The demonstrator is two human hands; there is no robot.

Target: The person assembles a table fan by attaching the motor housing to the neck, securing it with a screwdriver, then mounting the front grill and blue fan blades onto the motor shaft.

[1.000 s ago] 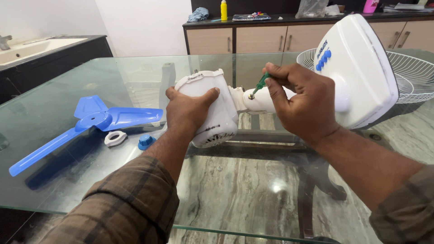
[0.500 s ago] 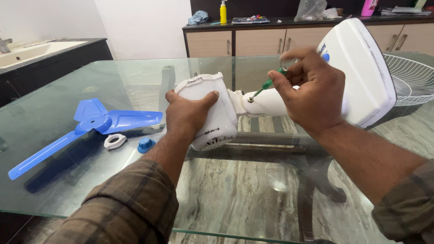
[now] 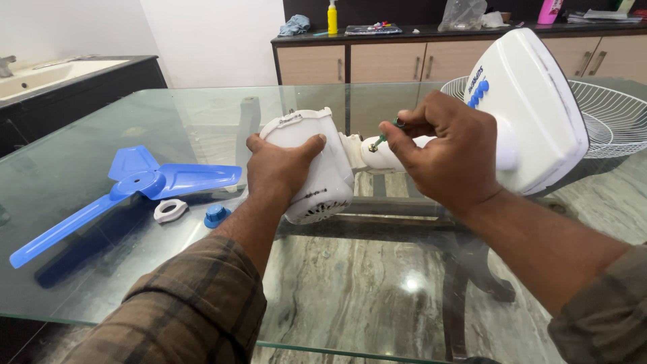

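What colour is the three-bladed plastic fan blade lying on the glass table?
The three-bladed fan blade is blue, seen in the head view.

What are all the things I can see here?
white plastic fan motor housing: one, white, above table, in left hand
white fan base with blue buttons: one, white, right
green-handled screwdriver: one, green, tip at neck screw
blue three-blade fan propeller: one, blue, table left
white plastic ring nut: one, white, beside propeller
blue plastic cap: one, blue, beside ring
white wire fan grille: one, white, far right
glass table: one, clear
yellow bottle: one, yellow, back counter
left hand: grips housing
right hand: holds screwdriver
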